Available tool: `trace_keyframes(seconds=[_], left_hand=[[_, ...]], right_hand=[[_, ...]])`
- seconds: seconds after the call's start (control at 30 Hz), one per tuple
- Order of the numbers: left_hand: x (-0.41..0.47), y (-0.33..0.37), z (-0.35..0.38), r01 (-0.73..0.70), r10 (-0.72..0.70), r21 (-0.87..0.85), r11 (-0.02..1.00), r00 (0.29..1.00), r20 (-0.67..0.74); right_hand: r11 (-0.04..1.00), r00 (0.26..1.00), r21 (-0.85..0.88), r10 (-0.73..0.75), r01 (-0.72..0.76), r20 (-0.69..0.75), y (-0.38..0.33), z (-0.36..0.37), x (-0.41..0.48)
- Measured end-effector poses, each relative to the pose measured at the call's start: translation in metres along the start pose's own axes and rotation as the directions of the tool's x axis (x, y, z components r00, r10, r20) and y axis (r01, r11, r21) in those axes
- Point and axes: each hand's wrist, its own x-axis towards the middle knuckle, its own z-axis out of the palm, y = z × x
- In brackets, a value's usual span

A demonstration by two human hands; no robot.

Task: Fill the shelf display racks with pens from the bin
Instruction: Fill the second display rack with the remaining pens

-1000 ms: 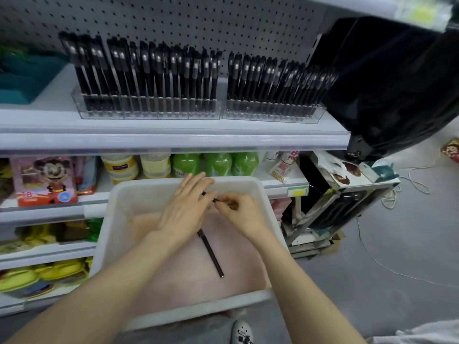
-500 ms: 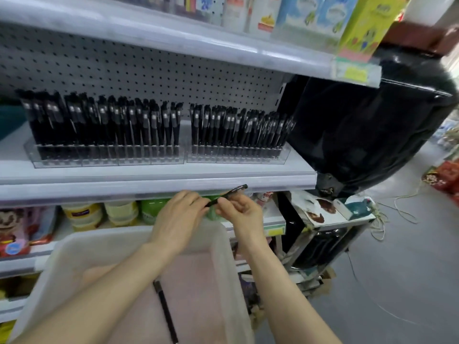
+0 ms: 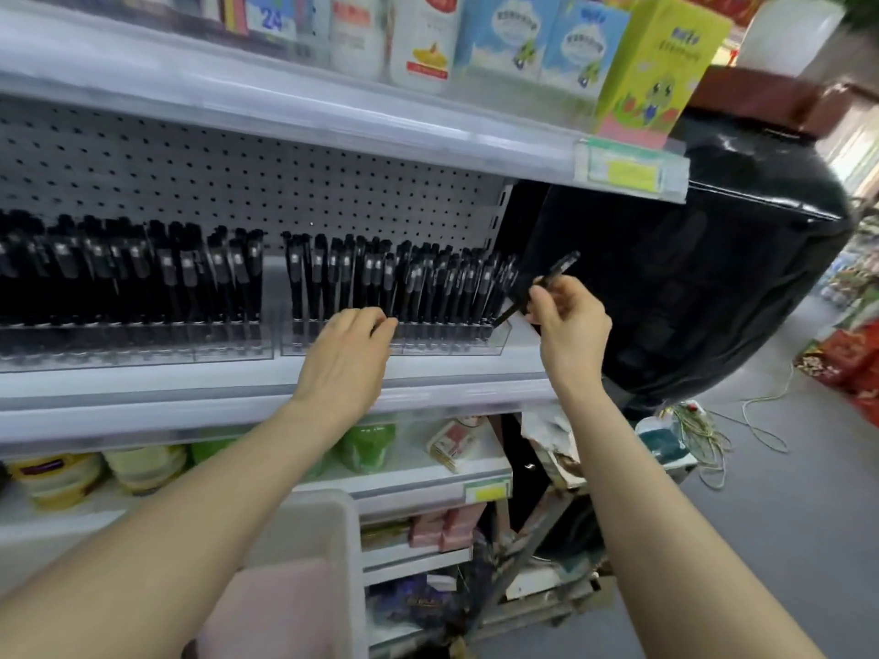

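Black pen is pinched in right grip betw. thumb & fingertips, tilted, upper end up-right, lower tip at the far right end of the right clear rack. Can't tell if the tip is in a slot. That rack is packed w/ upright black pens. Left grip sits at the rack's front wall, fingers bent vs. the pen row; can't tell if it's grasping one. Left rack just beside, also full. Both racks stand on the grey shelf, pegboard behind. White bin below, near the forearms. Glossy black object to the right.
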Motion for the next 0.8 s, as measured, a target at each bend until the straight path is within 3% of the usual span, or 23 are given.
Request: trace_keyframes(seconds=[0.2, 0.4, 0.8], left_hand=[[0.0, 0.001, 0.011, 0.004, -0.003, 0.027, 1.0, 0.998, -0.06], [0.002, 0.001, 0.01, 0.029, -0.029, 0.0, 1.0, 0.999, -0.04], [-0.012, -0.008, -0.006, -0.017, 0.019, -0.127, 0.992, 1.0, 0.015]], right_hand=[[0.994, 0.995, -0.074, -0.07, 0.075, 0.071, 0.009, 0.023, 0.026], [0.967, 0.97, -0.254, 0.039, 0.024, 0.241, 0.028, 0.048, 0.02], [0.977, 0.979, -0.192, 0.126, -0.094, 0.161, 0.013, 0.047, -0.007]])
